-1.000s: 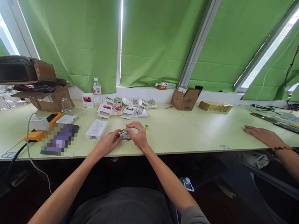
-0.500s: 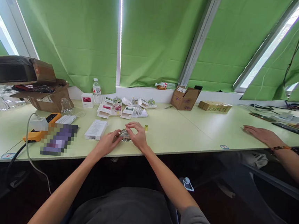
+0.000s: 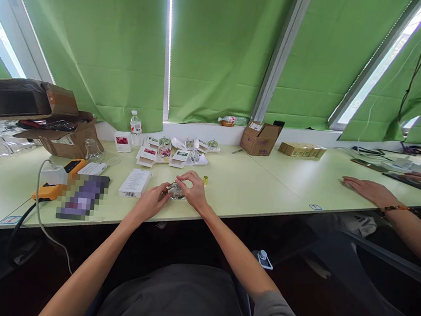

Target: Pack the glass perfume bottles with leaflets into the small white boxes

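Note:
A small clear glass bottle stands near the front edge of the table, partly covered by fingers. My left hand is closed around its left side with the fingertips. From the right, my right hand pinches at the bottle's top; whatever lies between those fingertips is too small to make out. A gold cap sits on the table just beyond my right hand. To the left of my left hand lies a white carton with a barcode.
Several opened small boxes with glass bottles lie behind. A water bottle, brown carton and row of yellow boxes stand at the back. Cables and an orange device are left. Another person's hand rests at right.
My hands and the bottle stay in almost the same place. At the far right, the other person's farther hand has shifted slightly left.

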`<move>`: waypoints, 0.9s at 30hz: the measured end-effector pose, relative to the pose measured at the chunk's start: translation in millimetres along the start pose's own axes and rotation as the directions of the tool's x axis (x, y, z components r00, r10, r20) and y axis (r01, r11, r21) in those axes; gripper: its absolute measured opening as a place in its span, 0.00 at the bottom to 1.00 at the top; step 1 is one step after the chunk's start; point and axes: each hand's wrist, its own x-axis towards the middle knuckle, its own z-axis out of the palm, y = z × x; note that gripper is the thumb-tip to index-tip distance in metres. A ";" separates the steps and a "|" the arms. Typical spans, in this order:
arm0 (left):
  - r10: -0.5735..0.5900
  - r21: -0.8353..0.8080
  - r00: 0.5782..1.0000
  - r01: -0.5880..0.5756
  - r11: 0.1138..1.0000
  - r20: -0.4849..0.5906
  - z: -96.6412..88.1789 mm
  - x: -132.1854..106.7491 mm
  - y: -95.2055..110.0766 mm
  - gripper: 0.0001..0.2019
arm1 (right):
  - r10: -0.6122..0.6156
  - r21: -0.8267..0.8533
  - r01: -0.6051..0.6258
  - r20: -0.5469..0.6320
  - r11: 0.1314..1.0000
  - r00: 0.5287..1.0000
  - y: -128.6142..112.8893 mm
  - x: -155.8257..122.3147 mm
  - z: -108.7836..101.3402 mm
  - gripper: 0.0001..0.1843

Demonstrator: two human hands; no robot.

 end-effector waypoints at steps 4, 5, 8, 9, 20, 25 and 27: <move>0.002 0.005 1.000 -0.002 1.000 -0.003 0.9 0.2 -1.0 0.19 | 0.025 -0.008 -0.025 -0.003 1.000 1.000 0.4 0.0 0.4 0.02; 0.003 0.008 1.000 -0.003 1.000 -0.005 1.2 0.3 -1.3 0.19 | 0.027 -0.008 -0.027 -0.002 1.000 1.000 0.4 0.1 0.5 0.02; 0.007 0.012 1.000 -0.007 1.000 -0.010 1.3 0.1 -1.7 0.19 | 0.030 -0.012 -0.030 0.003 0.999 1.000 -0.7 0.7 0.3 0.02; 0.007 0.011 1.000 -0.007 1.000 -0.010 1.1 0.0 -1.7 0.19 | 0.029 -0.015 -0.029 0.004 0.999 1.000 -1.5 0.9 0.1 0.02; 0.009 -0.004 1.000 -0.009 1.000 -0.001 0.0 0.7 -1.9 0.18 | 0.015 0.004 -0.015 0.025 1.000 1.000 -5.3 1.8 -1.4 0.05; 0.012 0.002 1.000 -0.012 1.000 -0.006 0.1 0.5 -1.5 0.18 | 0.021 0.015 -0.021 0.016 1.000 1.000 -3.0 0.8 -0.1 0.04; 0.010 -0.001 1.000 -0.010 1.000 -0.007 -0.1 0.3 -0.6 0.18 | 0.032 0.014 -0.032 0.011 0.999 0.999 -2.9 0.7 0.3 0.04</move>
